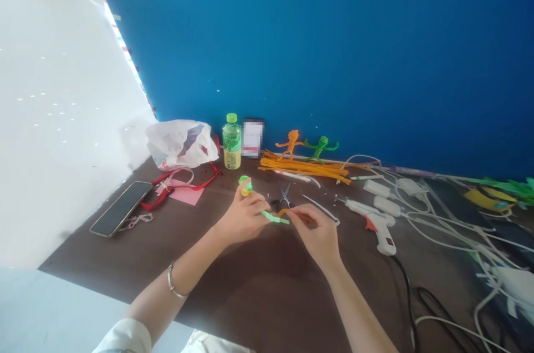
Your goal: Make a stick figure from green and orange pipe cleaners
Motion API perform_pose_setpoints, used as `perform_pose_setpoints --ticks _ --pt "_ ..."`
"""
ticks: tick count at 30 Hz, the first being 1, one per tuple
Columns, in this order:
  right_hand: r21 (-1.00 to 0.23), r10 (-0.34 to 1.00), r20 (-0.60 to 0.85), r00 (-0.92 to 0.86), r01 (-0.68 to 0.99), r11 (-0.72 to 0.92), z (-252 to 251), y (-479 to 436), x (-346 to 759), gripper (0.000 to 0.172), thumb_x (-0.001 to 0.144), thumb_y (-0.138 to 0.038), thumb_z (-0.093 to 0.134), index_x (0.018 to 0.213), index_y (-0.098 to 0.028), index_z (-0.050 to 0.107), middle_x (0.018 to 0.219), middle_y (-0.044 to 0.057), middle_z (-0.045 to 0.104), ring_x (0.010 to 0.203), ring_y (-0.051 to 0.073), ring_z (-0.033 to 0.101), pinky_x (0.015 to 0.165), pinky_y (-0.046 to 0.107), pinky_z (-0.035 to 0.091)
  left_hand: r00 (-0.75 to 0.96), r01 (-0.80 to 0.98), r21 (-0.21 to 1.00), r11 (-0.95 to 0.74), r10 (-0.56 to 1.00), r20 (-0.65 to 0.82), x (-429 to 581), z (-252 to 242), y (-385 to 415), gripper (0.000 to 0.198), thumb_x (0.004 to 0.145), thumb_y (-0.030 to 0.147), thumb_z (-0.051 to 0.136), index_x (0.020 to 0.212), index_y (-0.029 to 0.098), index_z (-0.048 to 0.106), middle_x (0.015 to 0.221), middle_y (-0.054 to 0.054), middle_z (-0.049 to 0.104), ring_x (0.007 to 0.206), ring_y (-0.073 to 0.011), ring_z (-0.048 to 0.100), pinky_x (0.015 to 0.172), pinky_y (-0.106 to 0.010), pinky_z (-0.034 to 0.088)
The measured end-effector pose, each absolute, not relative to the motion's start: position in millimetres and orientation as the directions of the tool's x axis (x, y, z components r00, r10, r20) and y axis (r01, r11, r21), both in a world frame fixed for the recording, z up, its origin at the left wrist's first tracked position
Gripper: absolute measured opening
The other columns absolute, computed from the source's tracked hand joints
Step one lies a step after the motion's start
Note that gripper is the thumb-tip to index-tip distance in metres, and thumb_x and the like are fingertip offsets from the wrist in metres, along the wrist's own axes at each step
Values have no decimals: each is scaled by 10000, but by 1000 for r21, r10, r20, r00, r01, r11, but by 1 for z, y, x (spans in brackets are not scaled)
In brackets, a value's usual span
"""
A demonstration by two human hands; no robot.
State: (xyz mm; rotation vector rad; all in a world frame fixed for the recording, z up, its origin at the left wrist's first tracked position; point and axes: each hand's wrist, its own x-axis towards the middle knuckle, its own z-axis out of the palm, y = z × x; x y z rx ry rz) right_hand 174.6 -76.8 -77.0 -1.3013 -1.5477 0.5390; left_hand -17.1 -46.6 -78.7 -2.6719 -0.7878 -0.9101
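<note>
My left hand [242,218] is closed around a small green pipe-cleaner figure [246,184], with some yellow-orange just below its rounded top. A light green limb [275,218] sticks out from under my fingers toward the right. My right hand [317,230] pinches an orange pipe cleaner [283,212] close to that limb. Its other end runs toward my left hand, and the join is too small to make out. Just beyond both hands lie dark-handled scissors [285,193], blades apart and pointing away. My fingers hide most of the figure.
Orange pipe cleaners [306,167] lie in a bundle before an orange figure [292,143] and a green figure [322,147]. A glue gun [377,225] and tangled white cables [434,214] occupy the right. Leftward are a bottle [232,142], plastic bag [179,144] and phone [120,208].
</note>
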Motion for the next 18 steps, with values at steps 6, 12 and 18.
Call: perform_pose_setpoints --ticks 6,12,18 --pt "-822 913 407 14 443 359 -72 -85 166 137 734 -308 586 664 -196 620 696 29 618 625 150 585 554 243 486 571 651 -43 -757 451 686 -15 -82 -46 159 748 146 486 788 238 610 744 9 613 803 -156 523 997 -519 112" --pt "-834 921 381 -78 402 379 -77 -84 161 136 759 -295 561 701 -199 640 716 39 614 651 155 589 572 250 496 310 673 291 -680 616 724 -10 -78 -48 116 773 221 500 757 219 615 692 10 621 718 -131 541 1000 -492 159" --pt "-862 936 342 -78 371 346 -80 -77 168 145 733 -325 588 677 -205 647 715 39 614 655 166 591 584 271 500 426 504 463 -729 676 601 -9 -68 -52 167 825 240 446 801 207 608 738 4 633 739 -110 552 993 -401 225"
